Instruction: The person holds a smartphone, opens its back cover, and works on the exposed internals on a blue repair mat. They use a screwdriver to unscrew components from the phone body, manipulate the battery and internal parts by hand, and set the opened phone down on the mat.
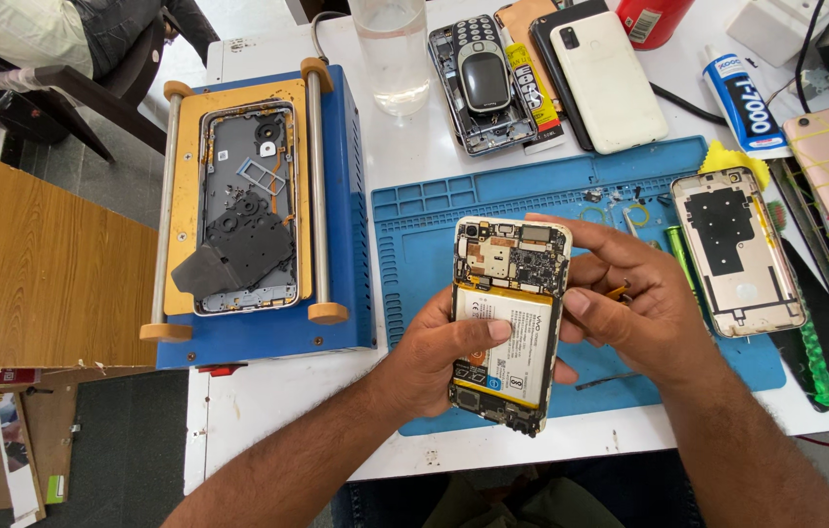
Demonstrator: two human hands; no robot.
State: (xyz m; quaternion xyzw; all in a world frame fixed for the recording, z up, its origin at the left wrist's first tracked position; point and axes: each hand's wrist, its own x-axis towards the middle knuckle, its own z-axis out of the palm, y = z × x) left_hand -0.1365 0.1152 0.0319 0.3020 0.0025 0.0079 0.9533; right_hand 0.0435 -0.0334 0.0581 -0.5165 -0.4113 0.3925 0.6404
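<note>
1. The opened phone [510, 323] is held above the blue mat [414, 235], back cover off, with its battery and circuit board bare to the camera. It stands nearly upright in the view, camera end away from the person.
2. The left hand [444, 357] cradles the phone from below and the left; its thumb lies pressed across the battery and the other fingers wrap behind, out of sight.
3. The right hand [629, 303] closes on the phone's right edge. Its forefinger stretches over the top edge by the board, the thumb presses on the side of the battery, and the remaining fingers curl together around something small and orange that I cannot make out.
4. Judged from this, the step in hand is work inside the open phone, at the board or the battery edge; the next move calls for a steady left-hand hold and a light, fine touch from the right, since the bare parts are delicate.
5. Just right of the hands, a second phone shell [737, 249] lies on the mat, near a green tool [680, 256].
6. At the left stands a blue machine [336, 196] with a phone frame [248, 210] lying on its plate.
7. Beyond the mat are a glass [390, 54], a keypad phone [483, 78], a white phone [608, 83] and a glue tube [742, 103].
</note>
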